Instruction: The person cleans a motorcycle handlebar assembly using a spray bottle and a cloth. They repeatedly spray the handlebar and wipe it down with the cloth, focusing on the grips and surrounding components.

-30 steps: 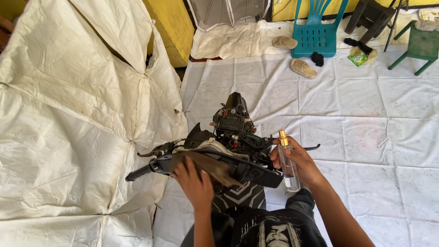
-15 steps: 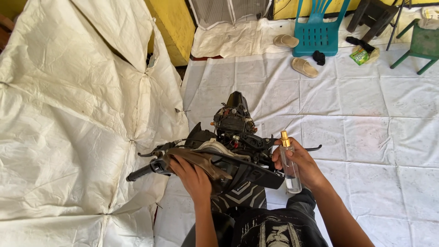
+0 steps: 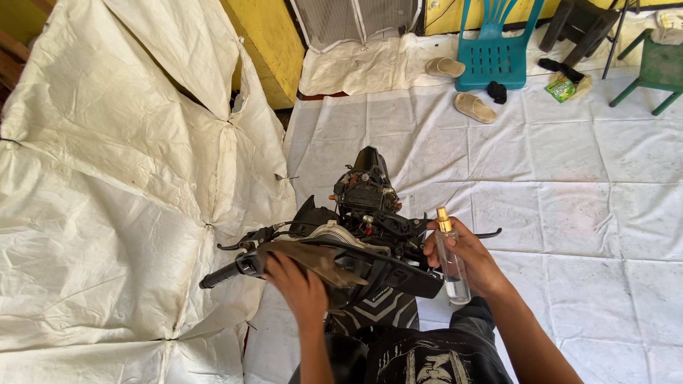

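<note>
I look down on a stripped black motorcycle front with its handlebar and exposed wiring. My left hand presses a brown rag onto the black panel just behind the handlebar. My right hand grips a clear spray bottle with a gold cap, held upright beside the right end of the handlebar. The bottle is nearly empty, with a little liquid at its bottom.
White sheeting covers the floor and drapes over something large on the left. A teal plastic chair, two sandals, a green stool and a green packet lie at the back.
My left hand with the rag has slid left along the panel toward the left grip. The right hand and bottle have stayed almost still.
</note>
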